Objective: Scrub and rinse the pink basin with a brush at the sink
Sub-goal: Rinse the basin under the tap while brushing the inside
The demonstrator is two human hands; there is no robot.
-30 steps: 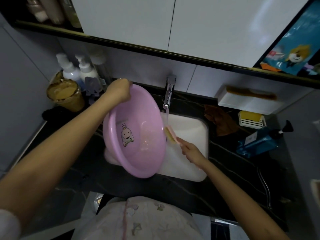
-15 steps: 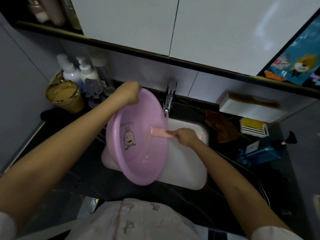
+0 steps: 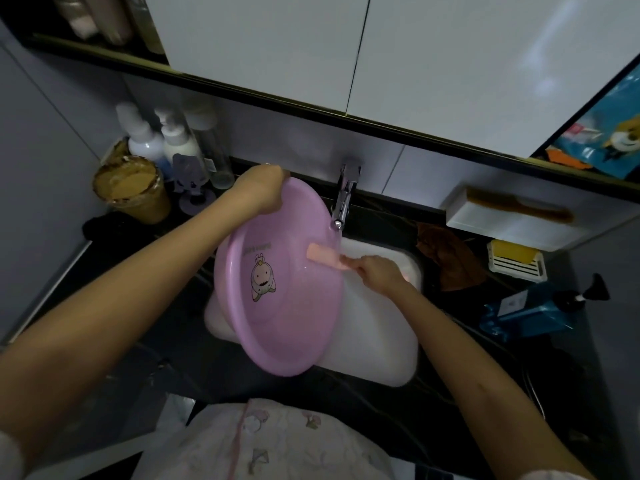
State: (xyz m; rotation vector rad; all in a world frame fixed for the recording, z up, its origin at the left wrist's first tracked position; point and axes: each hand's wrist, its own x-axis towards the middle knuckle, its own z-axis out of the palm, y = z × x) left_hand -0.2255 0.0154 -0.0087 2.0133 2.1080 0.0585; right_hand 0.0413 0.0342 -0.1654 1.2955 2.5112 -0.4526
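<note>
The pink basin [image 3: 287, 306], with a cartoon figure printed inside, is tilted on edge over the white sink [image 3: 381, 341], its open side facing right. My left hand [image 3: 263, 188] grips its upper rim. My right hand [image 3: 377, 271] holds the handle of a pale pink brush [image 3: 320, 254], whose head lies against the basin's inner wall near the top right. The chrome tap [image 3: 344, 199] stands just behind the rim, and a thin stream of water runs from its spout.
Pump bottles [image 3: 176, 140] and a brown tub [image 3: 133, 192] stand at the back left of the dark counter. On the right are a brown cloth [image 3: 446, 258], a yellow soap in a white dish [image 3: 516, 259], a blue bottle lying down [image 3: 533, 313] and a white wall box [image 3: 512, 223].
My right hand moved the brush from the water stream at the basin's edge into the basin, and it now lies against the inner wall. My left hand still holds the basin tilted.
</note>
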